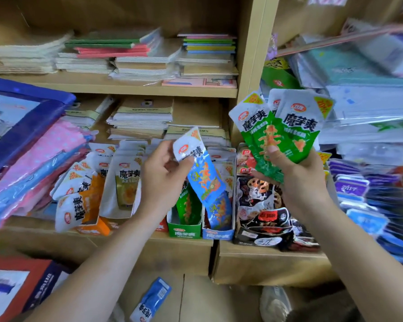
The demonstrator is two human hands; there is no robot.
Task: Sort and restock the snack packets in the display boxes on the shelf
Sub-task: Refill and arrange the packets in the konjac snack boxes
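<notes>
My left hand (162,175) pinches a blue-and-white snack packet (203,175) by its top, just above the blue display box (218,233). My right hand (296,173) grips a fan of green-and-white packets (282,126), raised above the black snack box (265,238). Between them on the shelf stands a green display box (184,230) holding a green packet. To the left, a yellow-packet box (116,194) stands and an orange box (96,226) lies tipped, with orange packets (79,205) spilling out.
Stacked notebooks (144,117) fill the shelves behind the boxes. Pink and blue fabric bags (33,159) crowd the left side, plastic-wrapped stationery (370,182) the right. One blue packet (153,298) lies on the floor below the shelf edge (177,242).
</notes>
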